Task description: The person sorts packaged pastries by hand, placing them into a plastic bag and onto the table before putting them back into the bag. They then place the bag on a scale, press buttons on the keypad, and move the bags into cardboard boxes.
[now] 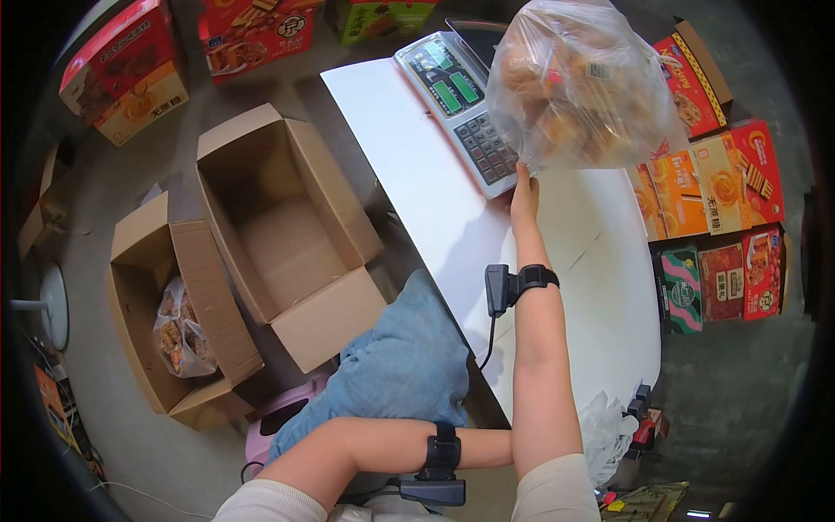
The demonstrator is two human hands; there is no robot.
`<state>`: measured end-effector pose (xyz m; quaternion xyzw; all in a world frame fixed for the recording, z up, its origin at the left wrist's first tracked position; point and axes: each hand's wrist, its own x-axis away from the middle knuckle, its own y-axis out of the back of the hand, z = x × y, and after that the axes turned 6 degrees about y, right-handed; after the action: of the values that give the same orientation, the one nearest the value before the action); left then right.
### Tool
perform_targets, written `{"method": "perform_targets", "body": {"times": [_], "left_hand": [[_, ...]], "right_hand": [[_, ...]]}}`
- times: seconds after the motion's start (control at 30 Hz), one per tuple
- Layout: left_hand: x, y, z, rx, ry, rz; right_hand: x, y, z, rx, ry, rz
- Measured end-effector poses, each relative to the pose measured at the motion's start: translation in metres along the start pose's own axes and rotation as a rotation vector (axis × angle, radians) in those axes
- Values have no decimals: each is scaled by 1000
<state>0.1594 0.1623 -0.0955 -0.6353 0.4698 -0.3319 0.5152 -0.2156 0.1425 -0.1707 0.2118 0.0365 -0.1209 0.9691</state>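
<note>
A clear plastic bag of round brown baked goods [583, 96] sits over the pan end of a white digital scale [474, 117]. My right arm reaches across the white table [565, 348], and my right hand [524, 198] is at the bag's lower edge, beside the scale's keypad. Its thumb shows against the bag; the other fingers are mostly hidden. My left forearm [391, 444] lies across the near side and passes behind the right arm, so my left hand is hidden. Both arms wear black strapped devices.
Left of the table stand an open empty carton [287, 235] and a second carton [130, 304] with a bagged item [183, 335] inside. Red snack boxes [122, 65] stand on the floor beyond. More colourful boxes [718, 191] line the right side, near crumpled plastic bags [606, 435].
</note>
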Motion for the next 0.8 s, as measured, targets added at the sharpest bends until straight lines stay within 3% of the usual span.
{"method": "perform_targets", "body": {"times": [0.17, 0.33, 0.8], "left_hand": [[-1, -2, 1, 8, 15, 12], [0, -3, 1, 13, 25, 20], [0, -4, 2, 24, 35, 31]], "right_hand": [[11, 12, 25, -61, -148, 89], [2, 27, 14, -194, -180, 380], [18, 30, 39, -182, -179, 406]]}}
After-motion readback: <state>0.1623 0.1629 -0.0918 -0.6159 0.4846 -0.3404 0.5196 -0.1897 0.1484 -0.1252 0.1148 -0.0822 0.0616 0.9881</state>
